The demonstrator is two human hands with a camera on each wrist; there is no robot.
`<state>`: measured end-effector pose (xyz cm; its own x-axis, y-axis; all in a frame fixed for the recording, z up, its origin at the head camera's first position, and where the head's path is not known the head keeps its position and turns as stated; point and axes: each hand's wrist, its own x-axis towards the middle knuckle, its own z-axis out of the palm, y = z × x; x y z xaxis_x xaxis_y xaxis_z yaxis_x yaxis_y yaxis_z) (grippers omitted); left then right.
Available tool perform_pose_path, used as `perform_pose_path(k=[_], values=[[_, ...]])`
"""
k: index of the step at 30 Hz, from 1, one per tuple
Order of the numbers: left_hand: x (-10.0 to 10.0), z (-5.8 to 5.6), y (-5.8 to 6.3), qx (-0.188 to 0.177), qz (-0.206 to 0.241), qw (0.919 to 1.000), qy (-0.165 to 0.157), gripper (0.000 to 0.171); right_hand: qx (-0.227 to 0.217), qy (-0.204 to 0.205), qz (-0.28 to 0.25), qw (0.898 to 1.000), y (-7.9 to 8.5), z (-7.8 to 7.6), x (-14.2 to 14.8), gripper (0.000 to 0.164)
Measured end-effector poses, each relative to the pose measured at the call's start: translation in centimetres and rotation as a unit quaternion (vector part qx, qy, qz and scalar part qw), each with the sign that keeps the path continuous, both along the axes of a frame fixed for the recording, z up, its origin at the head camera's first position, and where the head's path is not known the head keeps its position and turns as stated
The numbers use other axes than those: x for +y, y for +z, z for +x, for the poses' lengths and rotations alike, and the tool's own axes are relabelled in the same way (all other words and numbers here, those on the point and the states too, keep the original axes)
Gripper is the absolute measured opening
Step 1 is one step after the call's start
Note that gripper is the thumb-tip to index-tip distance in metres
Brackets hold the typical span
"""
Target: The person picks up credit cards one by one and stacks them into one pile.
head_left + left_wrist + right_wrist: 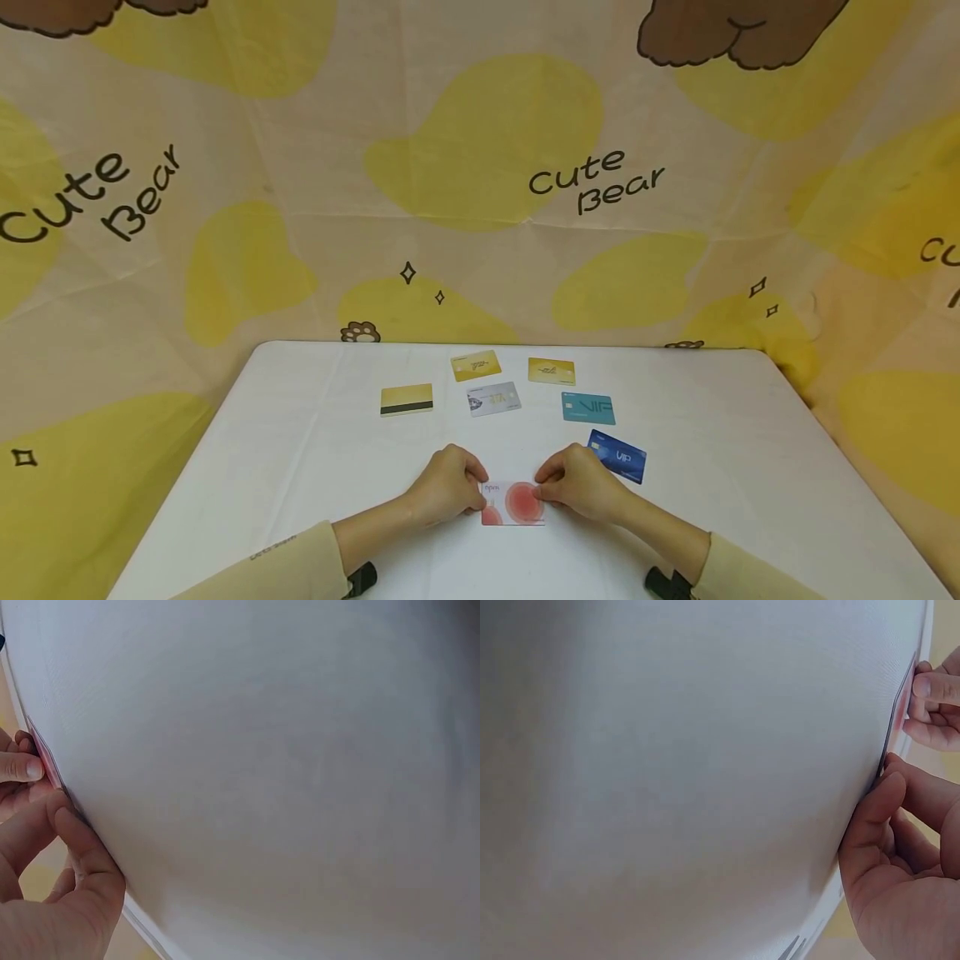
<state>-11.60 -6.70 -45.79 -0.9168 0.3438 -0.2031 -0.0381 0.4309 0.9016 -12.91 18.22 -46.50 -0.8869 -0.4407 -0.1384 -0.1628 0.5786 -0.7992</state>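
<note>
A white card with red-pink circles is between my two hands near the front of the white table, its printed face up. My left hand pinches its left edge between thumb and fingers. On the opposite side my right hand pinches the right edge the same way. The left wrist view shows the card edge-on, as a thin strip low over the table. From the right wrist the card also looks thin. Just beyond my right hand lies a dark blue VIP card.
Toward the back of the white table lie a teal VIP card, a silver card, a gold card with a black stripe and two more gold cards, one left and one right. A patterned cloth hangs behind.
</note>
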Motion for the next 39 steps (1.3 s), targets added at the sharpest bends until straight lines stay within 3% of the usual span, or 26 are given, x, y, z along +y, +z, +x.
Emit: perform_pose_path(k=[7,14,23,39], values=[[-0.3,-0.3,0.8,-0.004,0.009,0.9999,0.005,0.022,-0.009,-0.002,-0.014,1.0,0.3,-0.1,0.3,0.012],[-0.3,-1.3,2.2,0.03,-0.008,0.9994,-0.013,0.02,-0.008,-0.036,-0.006,0.999,1.7,-0.2,0.8,0.009],[0.5,-2.6,3.6,0.086,0.006,0.9953,-0.044,0.024,-0.006,-0.064,-0.024,0.998,3.7,-0.2,2.1,0.015],[2.3,-4.7,6.7,0.108,0.02,0.993,-0.043,0.025,0.026,-0.097,-0.023,0.995,5.1,0.0,5.5,0.022]])
